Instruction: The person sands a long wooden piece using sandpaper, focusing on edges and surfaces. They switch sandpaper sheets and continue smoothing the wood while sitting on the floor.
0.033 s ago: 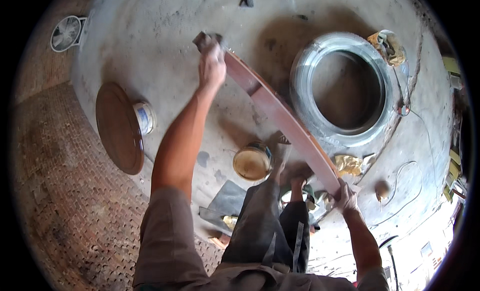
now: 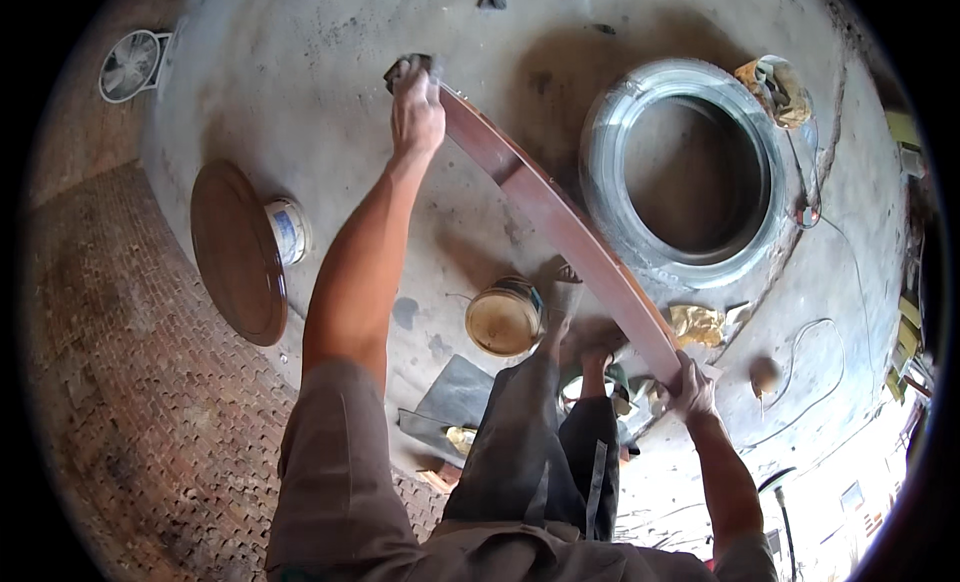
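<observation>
A long, narrow reddish-brown board (image 2: 560, 227), dusty pale along its face, slants from the upper middle to the lower right. My left hand (image 2: 416, 112) is closed at its far end, over a dark grey pad-like block (image 2: 392, 74); the fingers hide much of this block. At the near end my right hand (image 2: 692, 390) is wrapped round the board's edge, thumb on top. Below the board's middle stands a round tub (image 2: 502, 320) with a tan top, close to my legs.
A large tyre-like ring (image 2: 610, 172) lies on the right, with an open container (image 2: 778, 90) beside it. At left, a brown round disc (image 2: 238, 254) leans by a white bucket (image 2: 288, 232). A fan (image 2: 130, 67) stands far left. Cable (image 2: 838, 372) trails at right.
My left hand has shifted slightly up and to the left with the dark block. The right hand stays at the board's near end.
</observation>
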{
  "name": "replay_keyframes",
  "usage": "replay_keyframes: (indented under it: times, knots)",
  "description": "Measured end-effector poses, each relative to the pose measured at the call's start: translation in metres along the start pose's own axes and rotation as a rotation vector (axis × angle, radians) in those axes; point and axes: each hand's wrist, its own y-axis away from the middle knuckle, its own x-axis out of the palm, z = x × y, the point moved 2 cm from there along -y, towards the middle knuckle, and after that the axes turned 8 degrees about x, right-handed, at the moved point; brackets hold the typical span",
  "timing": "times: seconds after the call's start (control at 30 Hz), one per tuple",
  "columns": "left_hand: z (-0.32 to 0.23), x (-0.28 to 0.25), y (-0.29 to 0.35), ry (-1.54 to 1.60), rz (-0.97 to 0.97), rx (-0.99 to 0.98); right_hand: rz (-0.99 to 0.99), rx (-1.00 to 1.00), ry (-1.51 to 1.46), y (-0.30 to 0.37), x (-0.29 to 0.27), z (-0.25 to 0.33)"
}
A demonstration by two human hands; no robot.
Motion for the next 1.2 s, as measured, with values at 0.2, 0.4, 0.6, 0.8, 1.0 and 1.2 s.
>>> replay_keyframes:
  times: [0.2, 0.4, 0.6, 0.8, 1.0, 1.2]
  knots:
    - [-0.035, 0.026, 0.064, 0.118, -0.019, 0.134, -0.029, 0.034, 0.0, 0.002, 0.0, 0.01]
    - [0.032, -0.001, -0.006, -0.05, -0.065, -0.051, 0.078, 0.101, -0.017, -0.001, -0.006, 0.007]
    - [-0.118, 0.009, 0.145, 0.219, 0.087, 0.18, -0.009, 0.009, -0.003, 0.0, -0.004, 0.01]
    - [-0.124, 0.015, 0.125, 0.279, 0.252, -0.19, -0.002, 0.046, -0.018, 0.004, 0.002, 0.001]
    - [-0.135, 0.023, 0.183, 0.29, 0.249, 0.202, -0.003, 0.048, -0.012, -0.001, 0.003, 0.005]
    - [-0.171, 0.045, 0.222, 0.315, 0.183, 0.121, 0.02, 0.064, 0.0, 0.004, -0.001, 0.002]
